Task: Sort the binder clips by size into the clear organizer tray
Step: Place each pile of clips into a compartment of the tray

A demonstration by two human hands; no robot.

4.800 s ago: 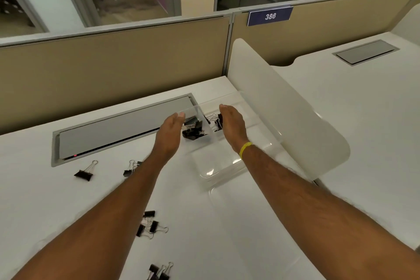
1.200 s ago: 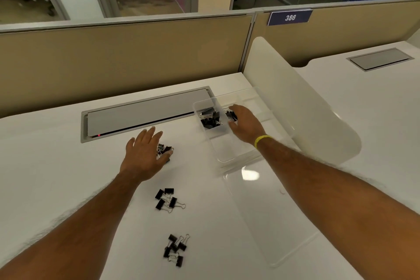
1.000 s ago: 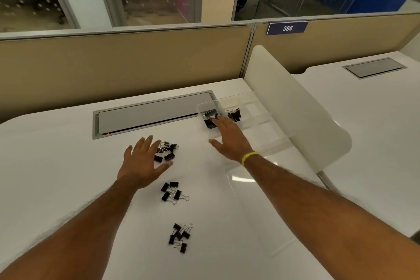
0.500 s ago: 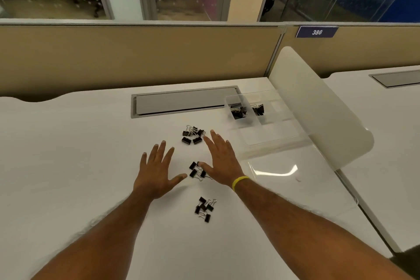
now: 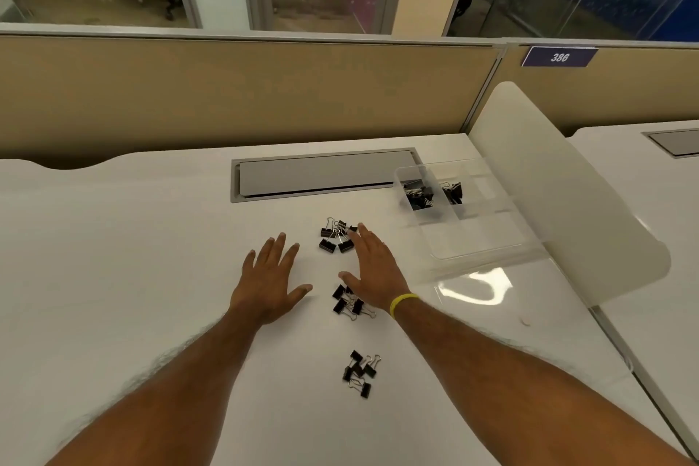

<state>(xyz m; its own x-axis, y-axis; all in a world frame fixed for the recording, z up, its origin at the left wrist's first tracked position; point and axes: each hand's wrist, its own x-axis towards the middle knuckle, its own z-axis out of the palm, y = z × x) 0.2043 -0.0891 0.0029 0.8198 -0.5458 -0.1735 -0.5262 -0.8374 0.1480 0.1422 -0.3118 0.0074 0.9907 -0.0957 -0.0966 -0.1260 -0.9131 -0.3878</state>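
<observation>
Three small heaps of black binder clips lie on the white desk: a far heap [image 5: 334,236], a middle heap [image 5: 350,303] and a near heap [image 5: 361,373]. The clear organizer tray [image 5: 476,242] stands to the right, with black clips [image 5: 420,195] in its far compartments. My left hand [image 5: 270,276] lies flat on the desk with fingers spread, left of the heaps. My right hand [image 5: 372,270] is flat too, fingers straight, between the far and middle heaps, its fingertips at the far heap and its heel over the middle one. Neither hand holds a clip.
A grey cable hatch [image 5: 325,174] is set into the desk behind the clips. A white curved divider panel [image 5: 559,208] rises right of the tray. A beige partition wall [image 5: 242,95] closes the far edge. Another desk [image 5: 650,200] lies beyond the divider.
My right hand has left the tray and come down flat beside the clip heaps. My left hand has drawn back from the far heap. The scattered clips are now gathered into heaps.
</observation>
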